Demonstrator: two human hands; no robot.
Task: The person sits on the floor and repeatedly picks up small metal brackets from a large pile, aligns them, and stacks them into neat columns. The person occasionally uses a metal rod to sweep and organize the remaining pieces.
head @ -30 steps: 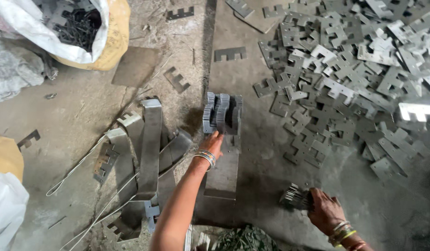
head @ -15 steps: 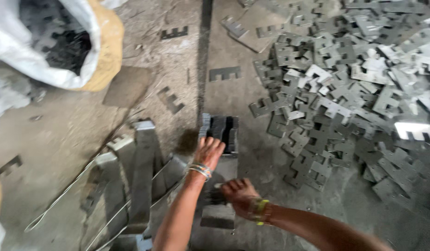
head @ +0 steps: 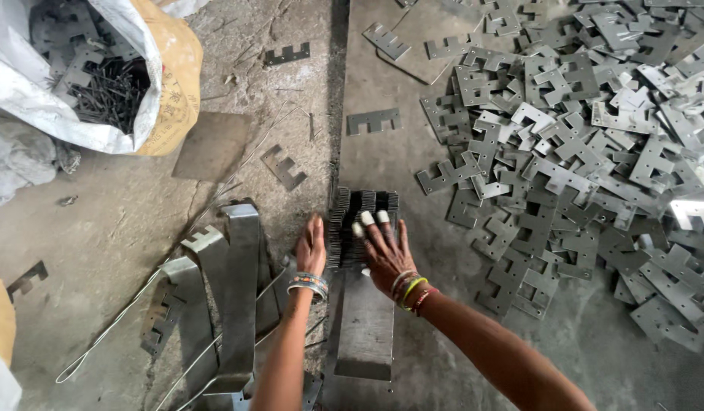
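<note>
We have both hands on a packed stack of thin metal plates [head: 361, 227] standing on edge on a long flat steel strip [head: 365, 327] that lies on the floor. Our left hand [head: 312, 247] is pressed flat against the stack's left side, fingers straight and together, gripping nothing. Our right hand [head: 385, 255] lies spread over the top and right side of the stack, fingers open and stretched forward, three fingertips wrapped in pale tape [head: 367, 219] — it presses rather than clasps. Both wrists carry bangles. Just left of our left fingers, bent steel channels [head: 238, 289] lie crossed with loose wire [head: 112, 335] trailing from them. Well beyond the fingers to the right spreads a big heap of notched grey plates [head: 580, 144], overlapping at every angle. Ahead of the fingers, a few single plates lie apart on the floor — one [head: 373, 120] on the steel sheet, another [head: 283, 167] on the dirt. Far up to the left of our fingers, an open white and yellow sack [head: 165, 84] holds more plates and dark nails.
</note>
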